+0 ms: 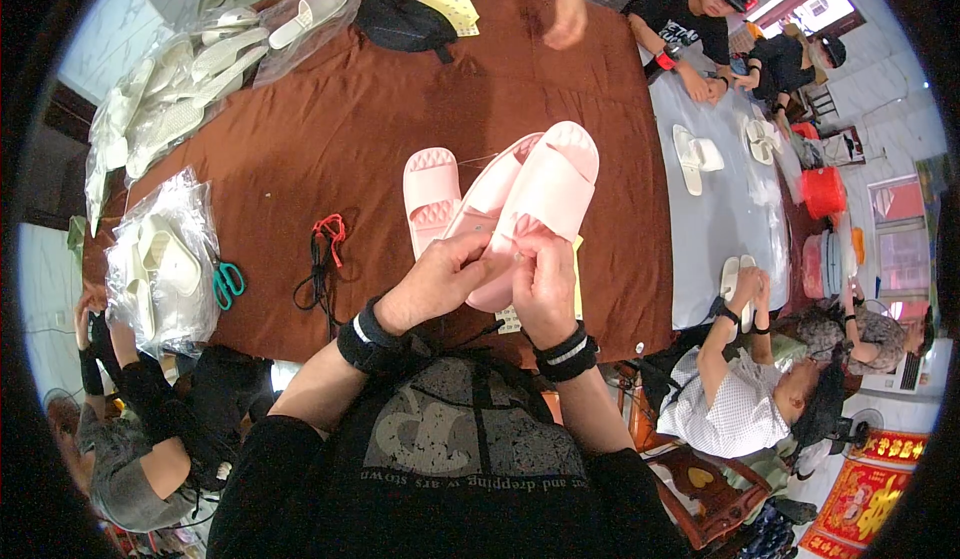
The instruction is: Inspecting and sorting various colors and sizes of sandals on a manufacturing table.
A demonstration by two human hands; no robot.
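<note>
While our left hand (440, 281) and right hand (543, 281) pinch the pink slipper (540, 194) closed-fingered, we judge one pink slipper (431, 194) finished on the brown table (330, 139).

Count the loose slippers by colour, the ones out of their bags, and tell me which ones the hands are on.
Pink slippers: 3, two held together by the left hand and right hand, one flat on the brown tablecloth
White slippers: 6, in three pairs on the grey table
Total: 9
</note>
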